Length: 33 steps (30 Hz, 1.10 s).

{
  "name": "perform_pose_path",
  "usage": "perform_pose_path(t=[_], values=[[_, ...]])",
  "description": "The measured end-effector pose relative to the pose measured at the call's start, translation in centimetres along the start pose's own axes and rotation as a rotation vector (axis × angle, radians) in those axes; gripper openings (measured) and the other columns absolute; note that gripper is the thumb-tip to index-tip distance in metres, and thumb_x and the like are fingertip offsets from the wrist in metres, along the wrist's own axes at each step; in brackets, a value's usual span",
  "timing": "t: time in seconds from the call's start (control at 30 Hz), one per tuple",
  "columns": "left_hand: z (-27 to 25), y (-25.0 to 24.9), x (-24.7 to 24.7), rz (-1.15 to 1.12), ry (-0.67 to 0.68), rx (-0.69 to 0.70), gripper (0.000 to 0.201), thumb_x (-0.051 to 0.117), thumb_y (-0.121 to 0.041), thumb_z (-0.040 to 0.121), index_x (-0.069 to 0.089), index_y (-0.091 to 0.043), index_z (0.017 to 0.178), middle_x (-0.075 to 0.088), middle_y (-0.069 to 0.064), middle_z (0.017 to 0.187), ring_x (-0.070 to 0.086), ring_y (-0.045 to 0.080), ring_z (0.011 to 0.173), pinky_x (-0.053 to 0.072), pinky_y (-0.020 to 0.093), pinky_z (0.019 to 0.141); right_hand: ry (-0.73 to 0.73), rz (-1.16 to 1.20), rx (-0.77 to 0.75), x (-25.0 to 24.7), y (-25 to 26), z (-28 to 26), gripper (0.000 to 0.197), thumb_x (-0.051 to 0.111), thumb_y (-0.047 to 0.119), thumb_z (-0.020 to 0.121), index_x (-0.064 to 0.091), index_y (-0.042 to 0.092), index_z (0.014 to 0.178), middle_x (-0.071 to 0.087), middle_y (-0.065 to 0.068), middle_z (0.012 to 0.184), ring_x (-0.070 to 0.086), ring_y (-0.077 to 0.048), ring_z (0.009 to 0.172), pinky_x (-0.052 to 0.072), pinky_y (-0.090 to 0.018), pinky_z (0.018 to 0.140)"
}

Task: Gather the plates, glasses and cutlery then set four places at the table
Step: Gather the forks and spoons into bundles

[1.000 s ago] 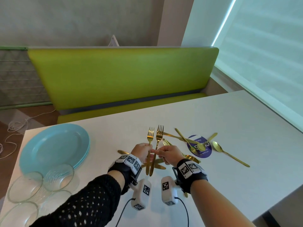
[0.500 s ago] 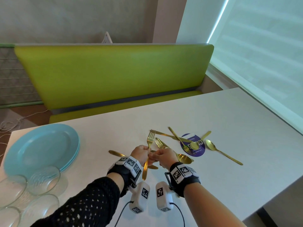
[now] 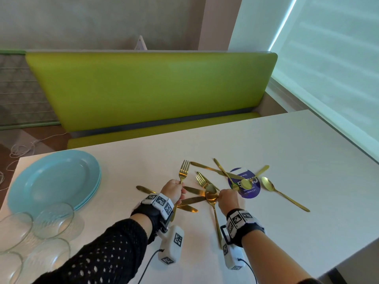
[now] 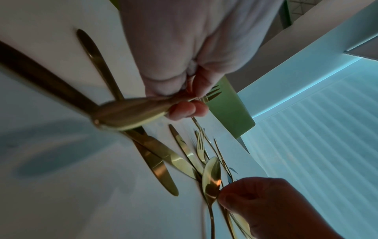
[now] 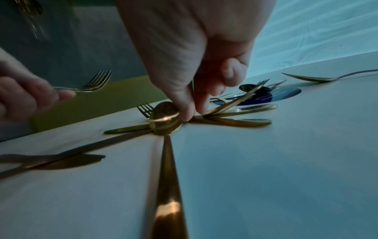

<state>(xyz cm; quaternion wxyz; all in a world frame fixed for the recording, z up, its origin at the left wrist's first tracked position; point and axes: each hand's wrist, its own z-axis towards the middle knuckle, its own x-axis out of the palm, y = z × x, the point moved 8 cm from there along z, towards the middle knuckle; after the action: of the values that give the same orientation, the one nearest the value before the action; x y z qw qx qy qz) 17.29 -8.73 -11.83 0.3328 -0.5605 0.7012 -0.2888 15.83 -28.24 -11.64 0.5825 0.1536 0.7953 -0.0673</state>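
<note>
The left hand [image 3: 173,189] has its fingers curled round the slim handle of a polished gold-coloured metal fork [image 3: 183,171], tines raised and pointing away from the person. The right hand [image 3: 228,198] is lowered onto the pile of loose gold cutlery [image 3: 205,181]; its thumb and forefinger pinch together just beside the oval bowl of a shiny gold spoon [image 3: 212,196], but what exactly they pinch I cannot tell. That spoon's long handle runs back toward the person under the right wrist. Flat gold knives [image 3: 192,199] with rounded blades fan out between the two hands, and more forks, knives and spoons cross one another over a round purple sticker [image 3: 249,192]. One gold spoon [image 3: 283,192] lies apart on the right. All this rests on a smooth matt white surface [image 3: 287,152], which is bare toward its far and right edges. Near the left edge sits a stack of glossy pale-blue round plates [image 3: 53,179], and in front of them a cluster of clear glass bowls [image 3: 51,220]. Beyond the far edge runs a smooth lime-green padded bench [image 3: 143,89].
</note>
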Motion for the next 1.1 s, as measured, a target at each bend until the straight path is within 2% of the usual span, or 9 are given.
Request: perform_pose_path(t=[0.33,0.53,0.63,0.73,0.83,0.87,0.93,1.0,1.1], values=[[-0.5,-0.3,-0.9,-0.009,0.006,0.019,0.02,0.033,-0.015,0.101,0.052,-0.009,0.102,0.046,0.0,0.068,0.042,0.009,0.055,0.034,0.017,0.047,0.061,-0.016,0.078,-0.1,-0.1,0.6,0.023,0.047,0.015,0.094,0.061,0.007,0.111,0.065,-0.008,0.108,0.064,-0.021,0.098,0.051,-0.027,0.08],[-0.7,0.0,-1.4,0.009,-0.003,0.021,0.02,0.034,-0.015,0.101,0.053,-0.01,0.101,0.048,0.0,0.071,0.044,0.01,0.059,0.036,0.018,0.05,0.118,0.013,0.107,0.3,0.1,0.7,0.022,0.051,0.02,0.091,0.061,0.01,0.109,0.065,-0.006,0.103,0.061,-0.017,0.085,0.054,-0.027,0.078],[-0.7,0.0,-1.5,0.006,-0.003,0.024,0.019,0.034,-0.015,0.101,0.052,-0.01,0.101,0.049,0.0,0.072,0.046,0.01,0.059,0.037,0.019,0.05,0.151,0.039,0.107,0.6,0.4,0.5,0.024,0.054,0.022,0.089,0.062,0.01,0.108,0.065,-0.006,0.103,0.064,-0.02,0.089,0.054,-0.028,0.076],[-0.7,0.0,-1.6,-0.029,-0.007,0.016,0.018,0.034,-0.014,0.1,0.052,-0.009,0.1,0.05,0.001,0.072,0.047,0.011,0.06,0.038,0.02,0.051,0.135,0.088,0.107,0.1,0.8,0.3,0.027,0.054,0.026,0.09,0.061,0.01,0.11,0.065,-0.007,0.106,0.064,-0.022,0.095,0.053,-0.03,0.077],[-0.7,-0.1,-1.7,-0.086,-0.023,-0.003,0.019,0.034,-0.014,0.1,0.052,-0.008,0.098,0.052,0.002,0.072,0.048,0.012,0.059,0.039,0.021,0.051,0.053,0.137,0.081,-1.7,1.5,0.0,0.025,0.052,0.025,0.092,0.061,0.01,0.11,0.065,-0.008,0.108,0.063,-0.024,0.098,0.049,-0.031,0.077],[-0.7,-0.3,-1.7,-0.114,-0.025,-0.009,0.019,0.034,-0.013,0.101,0.052,-0.007,0.097,0.053,0.003,0.072,0.048,0.012,0.058,0.039,0.021,0.051,0.02,0.191,0.065,-2.4,1.8,0.0,0.024,0.053,0.027,0.092,0.062,0.01,0.106,0.065,-0.007,0.106,0.063,-0.023,0.096,0.048,-0.03,0.075],[-0.8,-0.5,-1.5,-0.152,-0.021,-0.023,0.021,0.034,-0.012,0.101,0.052,-0.007,0.091,0.055,0.004,0.072,0.05,0.014,0.058,0.04,0.022,0.051,0.019,0.386,0.012,-3.1,2.6,0.2,0.017,0.057,0.03,0.091,0.064,0.014,0.089,0.066,-0.004,0.093,0.061,-0.017,0.081,0.045,-0.026,0.068],[-0.8,-0.8,-1.3,-0.178,-0.014,-0.034,0.024,0.034,-0.012,0.101,0.052,-0.01,0.084,0.057,0.005,0.073,0.053,0.015,0.06,0.043,0.024,0.053,0.131,0.653,-0.044,-2.9,3.9,0.1,0.021,0.061,0.03,0.088,0.06,0.019,0.071,0.061,0.002,0.074,0.052,-0.01,0.06,0.041,-0.022,0.057],[-0.7,-1.1,-1.0,-0.208,-0.013,-0.05,0.024,0.034,-0.011,0.1,0.05,-0.01,0.083,0.06,0.006,0.076,0.057,0.018,0.063,0.048,0.028,0.057,0.334,1.043,-0.001,-2.0,5.6,-0.8,0.022,0.068,0.025,0.085,0.06,0.016,0.066,0.055,0.001,0.063,0.041,-0.01,0.044,0.033,-0.021,0.043]])
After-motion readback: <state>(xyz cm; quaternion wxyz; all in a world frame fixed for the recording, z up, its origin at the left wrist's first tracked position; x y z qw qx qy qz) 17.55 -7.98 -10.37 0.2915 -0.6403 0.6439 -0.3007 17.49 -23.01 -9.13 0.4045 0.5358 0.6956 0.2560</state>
